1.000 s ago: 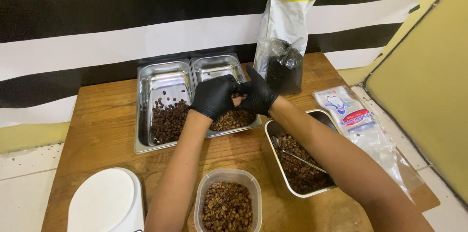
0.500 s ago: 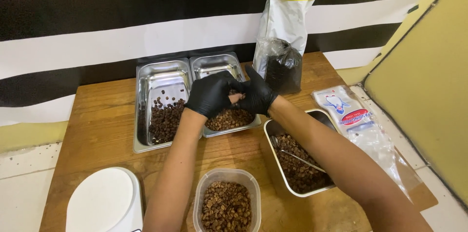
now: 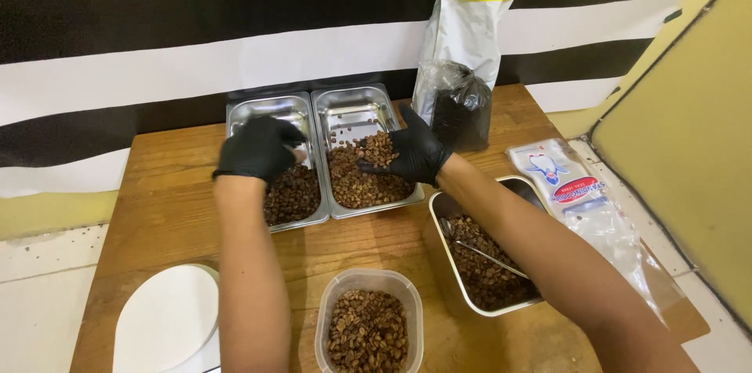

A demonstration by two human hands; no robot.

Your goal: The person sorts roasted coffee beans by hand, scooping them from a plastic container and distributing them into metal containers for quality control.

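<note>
Both my hands wear black gloves. My left hand (image 3: 258, 150) hovers over the left steel tray (image 3: 270, 109), which holds dark roasted beans, with its fingers curled; I cannot see what is inside them. My right hand (image 3: 413, 152) is cupped, palm up, over the right steel tray (image 3: 354, 103) and carries a small heap of light brown beans (image 3: 377, 149). More light brown beans lie in that tray below it.
A clear plastic tub of beans (image 3: 368, 331) stands at the front. A deep steel pan (image 3: 518, 185) with beans and a metal scoop (image 3: 478, 251) is at right. A white scale (image 3: 164, 322), a white-and-yellow bag (image 3: 468, 20), a dark bag (image 3: 460, 110) and plastic pouches (image 3: 580, 200) surround them.
My hands were joined over the right tray. The left hand has swung left over the left tray, while the right stays cupped with beans in it.
</note>
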